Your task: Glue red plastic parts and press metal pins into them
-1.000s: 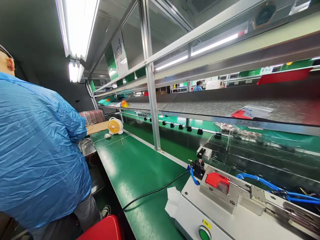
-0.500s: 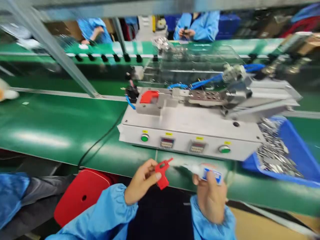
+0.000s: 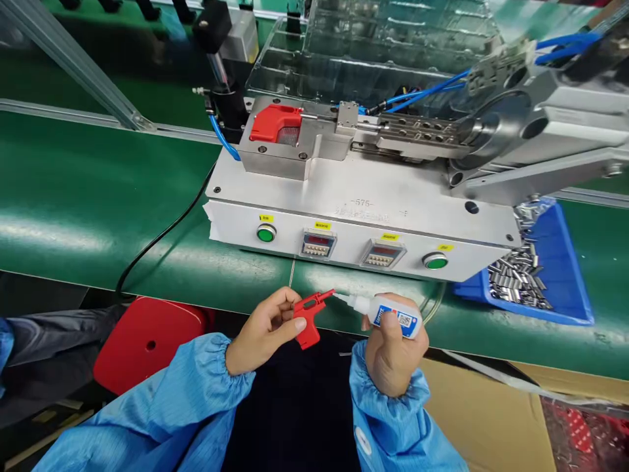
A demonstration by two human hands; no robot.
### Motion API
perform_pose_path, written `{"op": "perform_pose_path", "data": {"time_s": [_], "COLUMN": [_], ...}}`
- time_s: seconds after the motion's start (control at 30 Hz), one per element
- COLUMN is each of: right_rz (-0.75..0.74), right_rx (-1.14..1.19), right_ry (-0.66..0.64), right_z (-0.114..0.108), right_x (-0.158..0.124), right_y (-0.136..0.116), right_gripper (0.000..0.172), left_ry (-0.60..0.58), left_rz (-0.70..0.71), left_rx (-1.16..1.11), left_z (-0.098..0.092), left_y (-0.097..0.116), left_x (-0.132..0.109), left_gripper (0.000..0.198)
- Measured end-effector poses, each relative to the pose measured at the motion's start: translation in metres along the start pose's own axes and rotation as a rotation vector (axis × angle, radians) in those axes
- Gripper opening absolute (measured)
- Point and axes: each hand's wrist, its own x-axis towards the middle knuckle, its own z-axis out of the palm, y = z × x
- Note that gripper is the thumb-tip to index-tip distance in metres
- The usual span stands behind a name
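My left hand [image 3: 268,329] is closed on a small red pistol-shaped plastic part [image 3: 308,321], thumb on its side, its thin barrel pointing right. In my right hand [image 3: 394,347] lies a white glue bottle [image 3: 397,316] with a blue label, gripped by thumb and fingers and tilted sideways. The bottle's narrow nozzle tip is at the end of the red barrel; whether they touch I cannot tell. Just beyond both hands stands a grey bench machine [image 3: 344,190] with green buttons and small displays. Another red part [image 3: 275,123] sits in the metal fixture on its left.
A blue bin [image 3: 565,262] of small metal pins stands right of the machine. Clear plastic trays [image 3: 373,59] lie behind it. A black cable [image 3: 167,236] crosses the green bench [image 3: 73,190]. Below the bench are a red stool [image 3: 147,341] and, at left, another person's leg [image 3: 54,347].
The bottle's nozzle has come close to the red part's barrel tip. My view has tilted down and nearer, so the machine looks larger and the people across the bench are out of view.
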Motion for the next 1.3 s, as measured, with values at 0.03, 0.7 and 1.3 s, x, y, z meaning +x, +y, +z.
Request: {"op": "perform_pose_path", "data": {"time_s": [0.03, 0.7, 1.3], "right_rz": [-0.008, -0.015, 0.142], "right_rx": [-0.003, -0.052, 0.042], "right_ry": [-0.001, -0.014, -0.233], "right_z": [0.001, 0.001, -0.022], "right_x": [0.0, 0.002, 0.008], "right_y": [0.0, -0.002, -0.002], "right_gripper": [0.035, 0.032, 0.033], "left_ry": [0.003, -0.01, 0.045], "left_rz": [0.0, 0.002, -0.026], "left_rx": [0.0, 0.059, 0.045], "left_z": [0.0, -0.003, -0.009], "left_y": [-0.001, -0.001, -0.003], "left_x": [-0.001, 0.0, 0.001], "left_gripper": [0.04, 0.038, 0.039]}}
